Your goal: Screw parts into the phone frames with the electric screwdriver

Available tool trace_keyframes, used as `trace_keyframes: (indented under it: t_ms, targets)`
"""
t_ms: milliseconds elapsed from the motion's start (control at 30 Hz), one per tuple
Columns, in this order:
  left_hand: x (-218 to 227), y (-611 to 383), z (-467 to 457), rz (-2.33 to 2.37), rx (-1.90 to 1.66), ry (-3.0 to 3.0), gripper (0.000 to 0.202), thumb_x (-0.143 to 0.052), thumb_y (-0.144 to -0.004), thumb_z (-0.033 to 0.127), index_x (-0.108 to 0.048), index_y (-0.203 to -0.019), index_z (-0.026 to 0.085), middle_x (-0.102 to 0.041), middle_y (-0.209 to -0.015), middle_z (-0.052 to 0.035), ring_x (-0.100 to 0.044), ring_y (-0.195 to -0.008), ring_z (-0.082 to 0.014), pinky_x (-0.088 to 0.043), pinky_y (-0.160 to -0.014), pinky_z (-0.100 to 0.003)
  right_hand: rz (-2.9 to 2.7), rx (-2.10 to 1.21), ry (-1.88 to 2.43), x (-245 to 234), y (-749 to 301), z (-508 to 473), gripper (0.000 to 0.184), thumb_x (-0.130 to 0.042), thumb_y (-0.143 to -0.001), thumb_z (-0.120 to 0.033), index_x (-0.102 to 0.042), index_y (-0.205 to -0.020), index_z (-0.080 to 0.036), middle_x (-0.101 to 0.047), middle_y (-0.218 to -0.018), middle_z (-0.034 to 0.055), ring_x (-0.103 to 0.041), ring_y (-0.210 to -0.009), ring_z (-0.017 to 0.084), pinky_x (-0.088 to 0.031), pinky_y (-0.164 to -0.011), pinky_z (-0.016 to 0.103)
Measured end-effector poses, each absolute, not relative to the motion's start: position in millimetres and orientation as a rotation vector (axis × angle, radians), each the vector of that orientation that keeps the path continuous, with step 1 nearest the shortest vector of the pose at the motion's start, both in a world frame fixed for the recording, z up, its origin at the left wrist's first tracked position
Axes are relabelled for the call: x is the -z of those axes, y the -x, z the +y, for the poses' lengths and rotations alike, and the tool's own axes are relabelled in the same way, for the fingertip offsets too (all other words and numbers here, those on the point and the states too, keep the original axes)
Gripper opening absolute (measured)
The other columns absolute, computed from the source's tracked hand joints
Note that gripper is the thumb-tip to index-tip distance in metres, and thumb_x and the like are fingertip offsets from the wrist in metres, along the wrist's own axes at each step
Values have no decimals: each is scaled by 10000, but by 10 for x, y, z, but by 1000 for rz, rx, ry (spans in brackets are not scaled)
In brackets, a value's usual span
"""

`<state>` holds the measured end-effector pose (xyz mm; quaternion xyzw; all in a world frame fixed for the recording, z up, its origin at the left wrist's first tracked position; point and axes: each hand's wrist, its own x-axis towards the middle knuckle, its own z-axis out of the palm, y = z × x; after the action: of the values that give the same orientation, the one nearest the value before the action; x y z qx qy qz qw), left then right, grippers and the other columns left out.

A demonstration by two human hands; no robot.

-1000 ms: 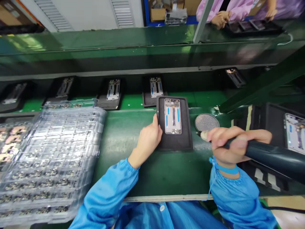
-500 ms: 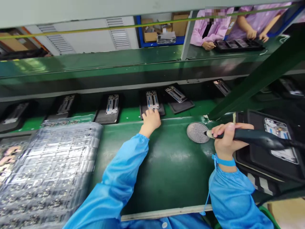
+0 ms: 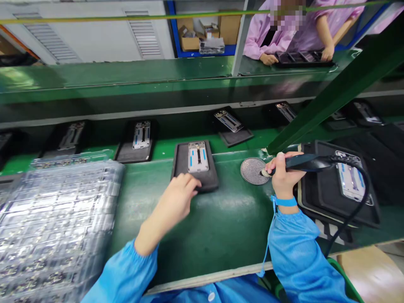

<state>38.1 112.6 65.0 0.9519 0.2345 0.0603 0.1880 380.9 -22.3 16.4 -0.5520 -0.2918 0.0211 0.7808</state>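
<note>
My left hand (image 3: 180, 197) is at the front edge of a black foam tray (image 3: 177, 164), its fingers curled over the rim. On this tray lies a silver phone frame (image 3: 198, 158) with blue strips. My right hand (image 3: 285, 176) is wrapped around a black corded electric screwdriver (image 3: 304, 162), held nearly level. Its pale tip points left, at the right edge of a round metal plate (image 3: 253, 171) full of tiny holes or screws; whether it touches cannot be made out. A blue band circles my right wrist.
Clear plastic trays (image 3: 63, 219) of small parts are stacked at left. More black trays with phone frames (image 3: 142, 134) sit on the green conveyor line. Stacked black trays (image 3: 328, 189) stand at right, beside a slanting green post (image 3: 334, 97). Co-workers in pink (image 3: 284, 40) are across.
My left hand has drawn the black tray with its phone frame off the line, onto the bench toward me. My right hand still holds the screwdriver by the round plate. The view has shifted.
</note>
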Motion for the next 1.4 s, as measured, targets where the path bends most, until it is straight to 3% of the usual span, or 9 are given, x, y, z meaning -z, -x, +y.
trace_keyframes:
  t_ms: [100,233,367,533,667,900,1033,1200,1400]
  targets:
    - [-484,-39,521,578,-91,-2650,377,-515,-1178,54,-802,-1311,258,-822,-1241,-100,-761,-1081,-314,-596,-959,-445,-629,-69,1202,-155,-3814,-217,625,-1010,-990,-708,-525,-1093,-326,-586,-624,-159,-550,-434,143,-569,-474,317]
    - [-256,142,-125,525,33,-2643,371,-658,-1068,-13,-809,-1269,259,-837,-1195,-72,-784,-1031,-298,-604,-947,-431,-648,-47,1204,-158,-3832,-219,615,-1006,-1000,-701,-529,-1085,-323,-588,-623,-155,-557,-442,140,-575,-483,308]
    - [-263,138,-234,443,-12,-2529,230,-731,-1158,132,-808,-1326,269,-855,-1210,-56,-800,-1063,-287,-610,-990,-436,-664,-24,1218,-175,-3860,-242,612,-995,-1005,-712,-527,-1062,-321,-590,-630,-151,-566,-431,149,-590,-484,329]
    - [-189,-87,493,705,-384,-2445,284,-557,-1279,264,-826,-1371,265,-857,-1435,-132,-756,-1368,-332,-594,-1185,-519,-690,-36,1235,-192,-3859,-264,624,-1003,-994,-715,-526,-1056,-318,-589,-624,-153,-565,-438,147,-584,-498,325]
    - [103,-339,1088,981,-506,-2411,420,-607,-1245,332,-767,-1626,255,-735,-1734,-174,-601,-1654,-396,-499,-1392,-650,-700,-68,1256,-204,-3852,-250,662,-1035,-947,-738,-537,-1050,-314,-600,-619,-145,-561,-452,144,-579,-509,322]
    - [300,-476,955,875,-467,-2319,483,-643,-1246,405,-752,-1693,260,-785,-1586,-157,-665,-1528,-381,-420,-1461,-684,-715,-20,1171,-476,-3645,-296,602,-1020,-985,-661,-529,-1039,-316,-596,-623,-141,-540,-430,147,-562,-487,321]
    - [247,-575,830,948,-446,-2227,516,-859,-1131,413,-796,-1629,296,-808,-1505,-120,-662,-1508,-391,-423,-1444,-675,-800,-155,1010,-630,-3182,-165,465,-944,-1071,-563,-545,-1066,-325,-586,-620,-150,-477,-386,137,-523,-442,303]
    - [221,-652,820,980,-429,-2187,540,-920,-1074,372,-817,-1599,300,-802,-1485,-119,-649,-1509,-401,-390,-1449,-699,-915,-443,888,-553,-2627,105,419,-903,-1140,-520,-545,-1060,-319,-592,-627,-156,-486,-375,109,-516,-443,247]
    - [185,-698,774,977,-422,-2180,541,-923,-1067,371,-818,-1591,289,-794,-1491,-123,-648,-1514,-405,-393,-1451,-700,-953,-555,883,-408,-2493,192,404,-935,-1133,-488,-576,-1071,-313,-618,-660,-148,-523,-396,93,-540,-472,234]
